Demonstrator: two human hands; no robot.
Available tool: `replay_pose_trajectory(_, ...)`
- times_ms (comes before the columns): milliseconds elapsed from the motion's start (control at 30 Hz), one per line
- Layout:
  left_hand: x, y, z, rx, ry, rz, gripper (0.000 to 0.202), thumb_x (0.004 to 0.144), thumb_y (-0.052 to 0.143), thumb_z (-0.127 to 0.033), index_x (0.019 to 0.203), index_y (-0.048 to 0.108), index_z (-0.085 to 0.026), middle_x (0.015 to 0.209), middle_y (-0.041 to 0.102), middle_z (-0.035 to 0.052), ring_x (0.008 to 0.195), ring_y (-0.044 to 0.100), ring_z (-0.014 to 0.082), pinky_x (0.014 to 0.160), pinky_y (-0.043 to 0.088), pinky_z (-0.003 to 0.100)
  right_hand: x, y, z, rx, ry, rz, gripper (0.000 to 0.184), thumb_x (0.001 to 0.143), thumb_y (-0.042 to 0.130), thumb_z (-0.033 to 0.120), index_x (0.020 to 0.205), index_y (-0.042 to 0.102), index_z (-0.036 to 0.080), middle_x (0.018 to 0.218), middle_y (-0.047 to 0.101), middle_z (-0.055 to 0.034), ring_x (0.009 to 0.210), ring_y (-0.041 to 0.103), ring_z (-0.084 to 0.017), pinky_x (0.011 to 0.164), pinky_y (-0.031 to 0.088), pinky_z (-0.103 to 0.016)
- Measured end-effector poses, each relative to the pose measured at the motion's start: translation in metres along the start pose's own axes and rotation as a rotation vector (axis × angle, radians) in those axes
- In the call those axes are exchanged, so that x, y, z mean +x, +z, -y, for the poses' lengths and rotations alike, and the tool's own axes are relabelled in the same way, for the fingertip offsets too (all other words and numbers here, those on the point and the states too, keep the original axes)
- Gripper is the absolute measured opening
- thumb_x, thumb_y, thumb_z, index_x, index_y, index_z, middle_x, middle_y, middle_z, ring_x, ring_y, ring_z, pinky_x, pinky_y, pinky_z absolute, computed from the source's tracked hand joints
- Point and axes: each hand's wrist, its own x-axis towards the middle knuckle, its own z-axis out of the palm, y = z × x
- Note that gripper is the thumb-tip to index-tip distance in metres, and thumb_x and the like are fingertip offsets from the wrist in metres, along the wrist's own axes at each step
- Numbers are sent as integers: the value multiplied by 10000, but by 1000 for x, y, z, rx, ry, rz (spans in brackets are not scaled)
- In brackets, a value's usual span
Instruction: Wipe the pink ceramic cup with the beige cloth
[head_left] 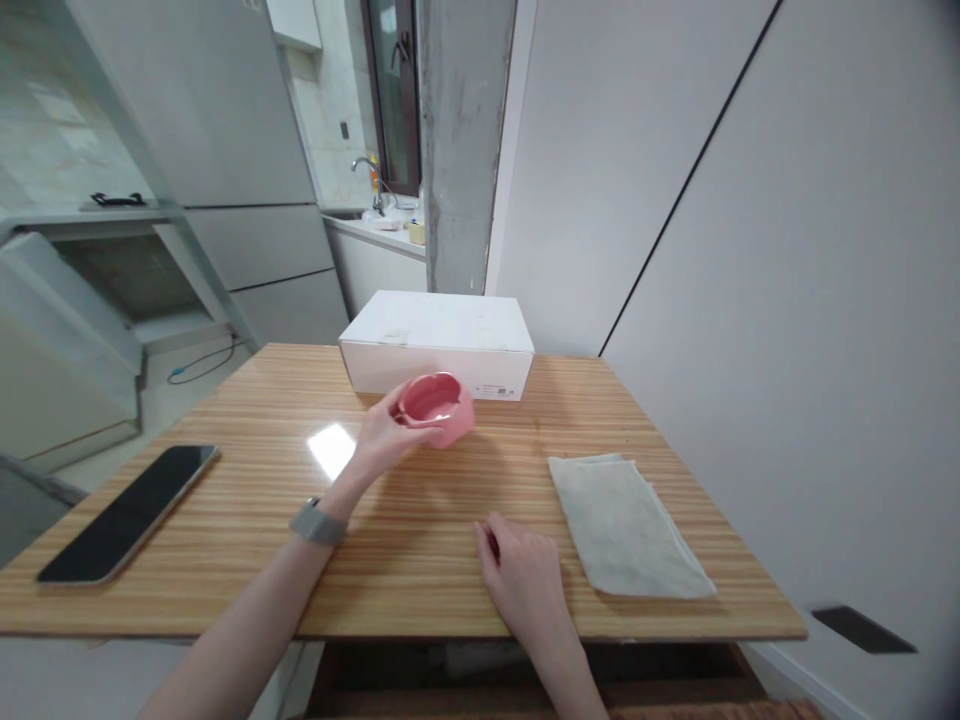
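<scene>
My left hand (386, 435) grips the near rim of a small pink ashtray-like bowl (439, 405), which is tilted toward me just above the wooden table (247, 420). A grey watch is on that wrist. My right hand (525, 580) rests on the table near the front edge, knuckles up and fingers curled under, with nothing visible in it. A folded grey cloth (630, 525) lies just right of that hand.
A white cardboard box (439, 340) stands at the table's far edge, right behind the bowl. A black phone (131, 510) lies face up at the left. A white wall runs along the right; kitchen cabinets and a sink are behind.
</scene>
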Motion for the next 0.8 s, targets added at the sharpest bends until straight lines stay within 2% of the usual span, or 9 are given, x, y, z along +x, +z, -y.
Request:
replay_pose_trajectory(67, -5, -36, 13, 123, -72, -213, 862, 506, 832, -374, 1285, 511, -192, 1101, 684, 79, 958, 651, 251, 824, 525, 349, 0, 0, 0, 8, 0, 2, 255, 944, 406, 244, 726, 535, 213, 663, 651, 1, 623, 616, -159, 562, 235, -277)
replay_pose_trajectory(133, -9, -64, 27, 272, -119, -381, 916, 494, 828, -428, 1314, 482, -208, 1084, 687, 74, 929, 656, 251, 801, 526, 351, 0, -1, 0, 12, -4, 0, 254, 943, 408, 238, 727, 538, 212, 664, 651, 4, 619, 615, -155, 562, 240, -274)
replay_pose_trajectory(200, -10, -83, 38, 399, -136, -484, 917, 485, 819, -471, 1302, 491, -213, 1083, 686, 74, 939, 650, 253, 809, 516, 349, 0, -1, 0, 14, -11, -4, 254, 941, 412, 235, 718, 530, 211, 657, 646, 7, 610, 611, -150, 562, 244, -273)
replay_pose_trajectory(267, -11, -94, 45, 480, -148, -531, 883, 481, 809, -498, 1264, 523, -206, 1079, 686, 79, 947, 645, 257, 819, 506, 346, -1, 0, 0, 17, -18, -8, 255, 941, 413, 233, 711, 521, 210, 659, 644, 9, 608, 609, -145, 565, 250, -271)
replay_pose_trajectory(467, -10, -98, 53, 480, -134, -519, 782, 528, 772, -518, 1206, 549, -198, 1092, 678, 76, 965, 637, 250, 821, 495, 327, -1, 0, -1, 17, -34, -30, 270, 947, 405, 244, 701, 509, 208, 640, 627, 17, 590, 598, -134, 558, 251, -266)
replay_pose_trajectory(800, -8, -94, 63, 446, -122, -478, 769, 517, 792, -492, 1184, 552, -196, 1120, 664, 65, 989, 628, 240, 856, 486, 332, -1, 0, -1, 12, -22, -10, 268, 946, 408, 243, 698, 503, 207, 645, 619, 10, 606, 591, -147, 569, 252, -270)
